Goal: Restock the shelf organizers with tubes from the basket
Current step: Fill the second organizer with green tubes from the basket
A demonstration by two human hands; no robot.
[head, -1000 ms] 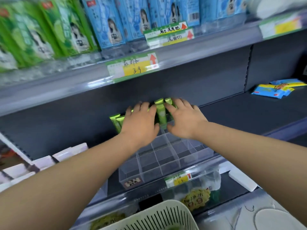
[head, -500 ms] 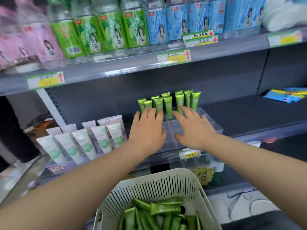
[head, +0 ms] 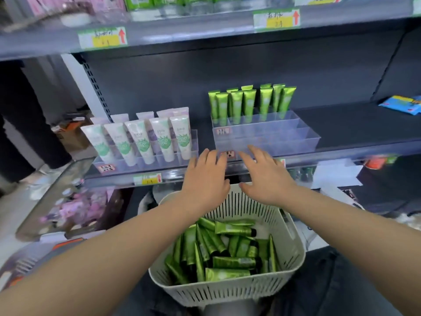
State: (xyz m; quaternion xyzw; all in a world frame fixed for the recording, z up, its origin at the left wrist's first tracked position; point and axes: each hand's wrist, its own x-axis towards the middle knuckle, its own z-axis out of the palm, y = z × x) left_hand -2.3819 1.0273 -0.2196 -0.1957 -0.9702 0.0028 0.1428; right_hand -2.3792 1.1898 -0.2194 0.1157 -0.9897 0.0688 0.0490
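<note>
My left grip (head: 205,179), right grip (head: 266,179): fingers spread, holding nothing, above far rim of basket (head: 227,290), before edge of shelf (head: 341,153). Heaped green tubes (head: 230,254) lie in basket; upright tubes (head: 248,103) stand in back rows of clear organizer (head: 268,135) on shelf.

Empty hands (head: 237,176) above tube-filled basket (head: 293,254)

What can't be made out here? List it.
All head view.
- Price tags: blurred, figures unreadable.
- Top-shelf bottles: cut off by the top edge.
- Basket tubes: lower ones buried under the pile, count unknown.
- Bottom-shelf goods: blurred.
</note>
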